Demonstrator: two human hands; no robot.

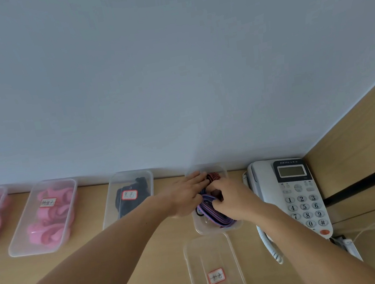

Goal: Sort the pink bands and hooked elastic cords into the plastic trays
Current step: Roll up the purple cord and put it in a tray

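Clear plastic tray at the desk's back edge: left hand laid flat in it, fingers straight; right hand fingers curled, pinching purple striped elastic cords.

Four plastic trays, one loose lid, two hands, one telephone.

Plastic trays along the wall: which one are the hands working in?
The tray next to the white telephone, holding purple and red cords. The left hand and right hand are in it; others hold pink bands or black items.
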